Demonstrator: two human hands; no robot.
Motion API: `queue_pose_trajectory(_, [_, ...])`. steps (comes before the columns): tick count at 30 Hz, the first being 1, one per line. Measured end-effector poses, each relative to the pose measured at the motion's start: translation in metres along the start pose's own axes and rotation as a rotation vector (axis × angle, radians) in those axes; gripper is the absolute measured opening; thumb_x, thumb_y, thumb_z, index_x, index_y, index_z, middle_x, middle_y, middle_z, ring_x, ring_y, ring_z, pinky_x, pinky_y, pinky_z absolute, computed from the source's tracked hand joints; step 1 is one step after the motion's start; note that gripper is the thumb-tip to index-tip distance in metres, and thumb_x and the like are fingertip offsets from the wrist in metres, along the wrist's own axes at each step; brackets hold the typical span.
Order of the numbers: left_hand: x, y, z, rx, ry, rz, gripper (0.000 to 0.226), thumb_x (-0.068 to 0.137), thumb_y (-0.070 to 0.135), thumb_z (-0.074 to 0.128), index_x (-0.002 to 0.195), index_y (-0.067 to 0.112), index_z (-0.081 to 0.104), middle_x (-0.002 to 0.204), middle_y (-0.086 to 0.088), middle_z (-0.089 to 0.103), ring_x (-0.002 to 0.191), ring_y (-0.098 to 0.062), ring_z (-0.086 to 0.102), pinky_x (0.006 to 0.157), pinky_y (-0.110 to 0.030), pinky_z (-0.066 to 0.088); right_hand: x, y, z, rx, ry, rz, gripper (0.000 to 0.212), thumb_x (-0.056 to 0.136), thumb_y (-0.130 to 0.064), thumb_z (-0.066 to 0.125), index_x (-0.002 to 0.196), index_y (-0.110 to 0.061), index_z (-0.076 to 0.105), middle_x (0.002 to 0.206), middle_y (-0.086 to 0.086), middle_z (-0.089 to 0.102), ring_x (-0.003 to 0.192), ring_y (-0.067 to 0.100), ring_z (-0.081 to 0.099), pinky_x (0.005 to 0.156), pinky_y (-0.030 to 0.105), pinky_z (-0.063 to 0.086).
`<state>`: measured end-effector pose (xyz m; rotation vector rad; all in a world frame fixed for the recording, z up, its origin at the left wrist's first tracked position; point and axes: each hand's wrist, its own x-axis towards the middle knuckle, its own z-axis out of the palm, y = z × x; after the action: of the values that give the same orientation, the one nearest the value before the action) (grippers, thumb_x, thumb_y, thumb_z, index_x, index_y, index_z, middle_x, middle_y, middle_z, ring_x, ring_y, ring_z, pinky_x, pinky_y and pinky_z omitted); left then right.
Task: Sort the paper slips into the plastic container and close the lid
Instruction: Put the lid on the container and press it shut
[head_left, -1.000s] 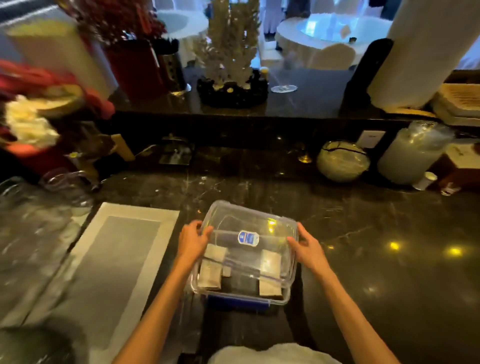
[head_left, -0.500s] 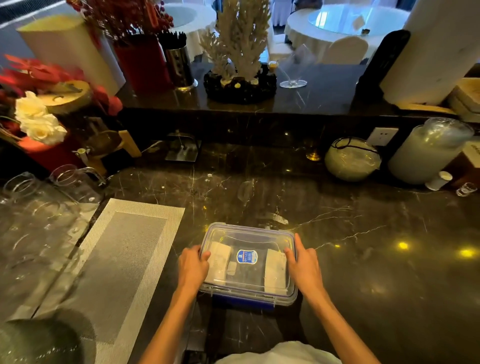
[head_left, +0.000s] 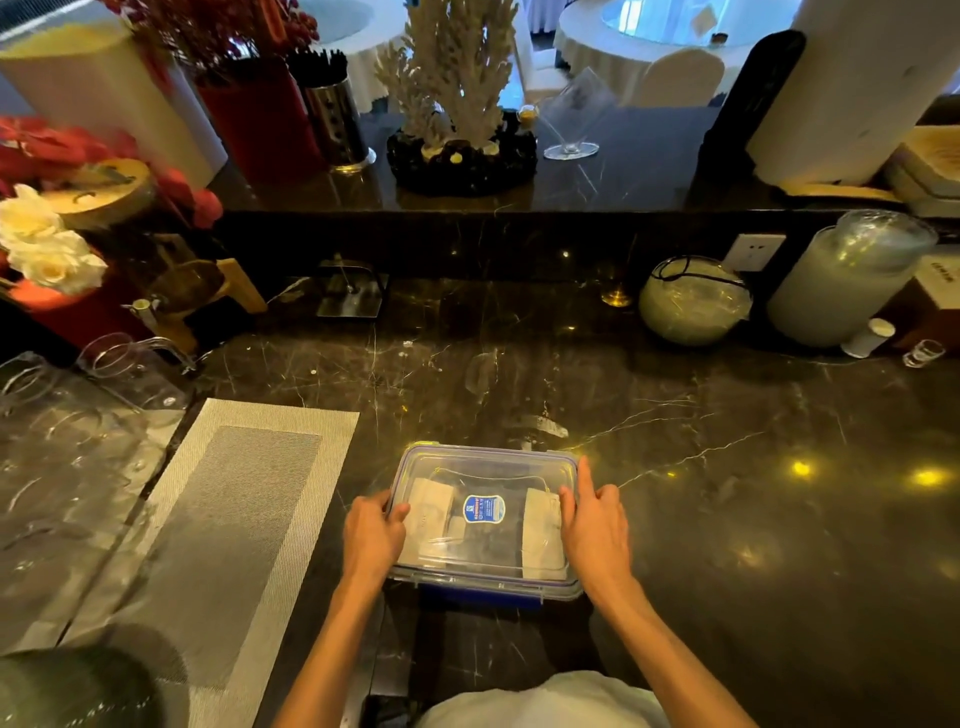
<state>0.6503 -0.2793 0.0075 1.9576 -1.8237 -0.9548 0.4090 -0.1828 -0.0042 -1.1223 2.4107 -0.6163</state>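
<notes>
A clear plastic container (head_left: 488, 584) with blue trim stands on the dark marble counter near its front edge. Its transparent lid (head_left: 485, 467), with a blue sticker in the middle, lies flat on top. Pale paper slips (head_left: 430, 506) show through the lid, one stack at the left and one at the right. My left hand (head_left: 371, 538) presses on the lid's left edge, thumb over the top. My right hand (head_left: 595, 530) rests on the right edge, with the index finger stretched along the rim.
A grey woven placemat (head_left: 228, 519) lies left of the container. Clear glass pitchers (head_left: 78, 415) crowd the far left. At the back right stand a round glass bowl (head_left: 693, 301), a large frosted jar (head_left: 847, 280) and a small shot glass (head_left: 922, 353). A raised ledge runs behind.
The lid, held tilted above the box one second ago, now lies flat on it. Both hands have come down with it and stay at its left and right edges.
</notes>
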Motion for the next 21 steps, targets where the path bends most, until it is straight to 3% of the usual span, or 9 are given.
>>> queue_pose_trajectory(4, [0.005, -0.004, 0.001, -0.064, -0.018, -0.01, 0.028, 0.091, 0.015, 0.065, 0.116, 0.002, 0.069, 0.107, -0.018, 0.073, 0.098, -0.033, 0.068, 0.087, -0.045, 0.056, 0.0, -0.001, 0.0, -0.137, 0.028, -0.011, 0.059, 0.1, -0.048, 0.031, 0.153, -0.028, 0.014, 0.125, 0.006, 0.051, 0.11, 0.017, 0.054, 0.084, 0.029, 0.051])
queue_pose_trajectory(9, [0.005, -0.009, 0.002, -0.108, -0.017, -0.022, 0.028, 0.091, 0.012, 0.064, 0.117, 0.003, 0.068, 0.108, -0.017, 0.073, 0.099, -0.032, 0.068, 0.089, -0.046, 0.055, -0.002, -0.003, -0.002, -0.13, -0.004, 0.001, 0.058, 0.101, -0.047, 0.029, 0.153, -0.029, 0.014, 0.13, 0.009, 0.049, 0.114, 0.02, 0.053, 0.089, 0.033, 0.053])
queue_pose_trajectory(21, [0.01, -0.016, 0.005, -0.068, 0.0, -0.036, 0.03, 0.086, 0.014, 0.07, 0.114, 0.003, 0.07, 0.104, -0.015, 0.073, 0.094, -0.031, 0.068, 0.082, -0.032, 0.048, -0.007, -0.005, -0.012, -0.145, -0.112, 0.036, 0.058, 0.101, -0.047, 0.026, 0.154, -0.03, 0.009, 0.136, 0.017, 0.044, 0.122, 0.032, 0.052, 0.1, 0.045, 0.049])
